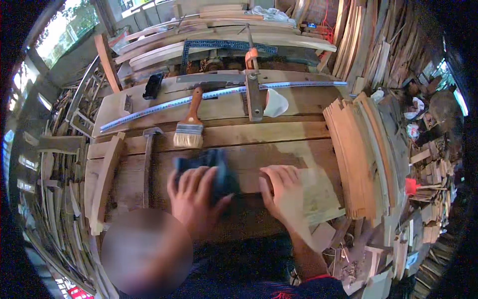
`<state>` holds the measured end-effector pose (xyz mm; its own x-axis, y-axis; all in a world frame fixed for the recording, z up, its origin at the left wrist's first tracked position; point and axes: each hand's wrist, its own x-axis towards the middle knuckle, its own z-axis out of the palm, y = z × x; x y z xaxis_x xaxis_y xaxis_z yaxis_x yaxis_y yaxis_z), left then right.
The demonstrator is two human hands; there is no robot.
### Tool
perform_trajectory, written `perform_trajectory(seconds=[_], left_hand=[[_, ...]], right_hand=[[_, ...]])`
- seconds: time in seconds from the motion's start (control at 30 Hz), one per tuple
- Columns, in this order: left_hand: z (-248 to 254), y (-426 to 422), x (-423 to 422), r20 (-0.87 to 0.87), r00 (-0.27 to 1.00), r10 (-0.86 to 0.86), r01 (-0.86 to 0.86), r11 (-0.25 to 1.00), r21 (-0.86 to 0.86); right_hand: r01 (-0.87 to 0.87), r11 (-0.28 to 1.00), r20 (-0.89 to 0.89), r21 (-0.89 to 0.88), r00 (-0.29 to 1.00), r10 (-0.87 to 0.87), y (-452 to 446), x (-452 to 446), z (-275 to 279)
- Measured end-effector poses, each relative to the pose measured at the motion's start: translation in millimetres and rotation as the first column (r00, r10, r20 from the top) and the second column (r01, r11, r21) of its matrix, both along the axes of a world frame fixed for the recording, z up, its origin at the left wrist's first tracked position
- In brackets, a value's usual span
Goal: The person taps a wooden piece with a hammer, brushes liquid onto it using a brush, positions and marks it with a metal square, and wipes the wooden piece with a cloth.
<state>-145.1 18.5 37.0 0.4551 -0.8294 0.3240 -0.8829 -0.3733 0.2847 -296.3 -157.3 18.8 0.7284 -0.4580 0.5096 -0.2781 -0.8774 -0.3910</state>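
My left hand (191, 194) presses a dark blue cloth (221, 172) against the brown wooden workbench (234, 219); hand and cloth are smeared by motion. To its right, my right hand (284, 187) rests with bent fingers over a wooden board (318, 184), the thumb towards the board's near edge. Part of that grip is hidden. Just beyond the cloth lies a wide paintbrush (190, 119) with pale bristles and a wooden handle. A hammer (149, 164) sits left of my left hand, its head pointing away from me.
A tape measure (219, 93) stretches across the bench, passing a clamp (253, 84), a white cup-like piece (276, 103) and a black tray (153, 86). Behind lies a carpenter's square (224, 45). Curved wooden slats (351, 154) are stacked at the right; a curved wooden piece (107, 179) lies left.
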Motion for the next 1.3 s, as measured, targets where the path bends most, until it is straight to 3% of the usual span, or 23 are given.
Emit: perform_trajectory(seconds=[0.17, 0.23, 0.4, 0.53, 0.63, 0.67, 0.77, 0.83, 0.93, 1.03, 1.1, 1.13, 1.23, 1.3], left_hand=[[-3.5, 11.3, 11.9, 0.076, 0.996, 0.052, -0.055, 0.998, 0.038], [-9.2, -9.8, 0.0, 0.076, 0.994, -0.077, 0.077, 0.997, 0.013], [-3.7, -28.5, -4.3, 0.008, 0.964, -0.266, 0.266, 0.964, 0.008], [9.9, 8.8, 27.4, -0.046, 0.965, -0.258, 0.26, 0.965, 0.037], [16.2, 6.0, 24.1, -0.066, 0.962, -0.263, 0.266, 0.963, 0.034], [18.2, -1.2, 18.7, -0.069, 0.96, -0.271, 0.275, 0.96, 0.046], [-10.4, -41.2, 0.0, 0.028, 0.929, -0.369, 0.37, 0.925, -0.08], [-18.4, -59.3, -15.2, 0.018, 0.918, -0.395, 0.396, 0.915, -0.074], [-26.6, -52.7, -4.6, 0.029, 0.913, -0.406, 0.407, 0.907, -0.11], [4.3, -13.7, 8.5, -0.022, 0.939, -0.342, 0.339, 0.937, -0.091], [0.0, 9.2, 13.5, -0.167, 0.937, -0.308, 0.294, 0.95, -0.108], [-2.4, 16.2, 15.0, -0.238, 0.925, -0.295, 0.275, 0.954, -0.116], [-17.6, 19.4, 23.1, -0.069, 0.937, -0.344, 0.335, 0.936, -0.11], [-15.1, 17.2, 22.9, -0.074, 0.945, -0.319, 0.311, 0.944, -0.106]], right_hand=[[0.019, 0.999, -0.017, -0.04, 1.0, -0.02, 4.9, 5.5, -0.3], [0.014, 0.998, -0.036, -0.063, 0.999, -0.016, 3.5, 10.6, -5.2], [-0.007, 0.99, 0.076, 0.144, 0.997, -0.004, -3.1, 3.9, -5.3], [-0.072, 0.952, 0.134, 0.298, 0.99, 0.033, -0.9, 0.5, 5.3], [-0.094, 0.836, 0.136, 0.541, 0.99, 0.023, 3.9, 4.3, 17.5], [-0.091, 0.834, 0.13, 0.544, 0.991, 0.024, 5.6, 5.1, 17.3], [-0.103, 0.864, 0.141, 0.494, 0.989, 0.037, 5.2, 7.3, 16.0], [-0.144, 0.907, 0.184, 0.395, 0.98, 0.075, 1.2, 7.4, 17.2], [0.043, 0.99, -0.107, -0.132, 0.993, -0.057, 13.8, 14.4, 28.0], [-0.11, 0.993, -0.114, -0.044, 0.988, 0.105, 19.5, 12.5, 12.6], [-0.166, 0.985, -0.087, -0.041, 0.983, 0.162, 17.3, 8.2, 13.7], [-0.151, 0.988, -0.097, -0.032, 0.984, 0.148, 12.5, 3.5, 15.9], [-0.061, 0.998, -0.109, 0.002, 0.992, 0.061, -2.3, -18.1, 14.3], [0.045, 0.999, -0.083, 0.019, 0.996, -0.044, -11.3, -27.3, 10.4]])
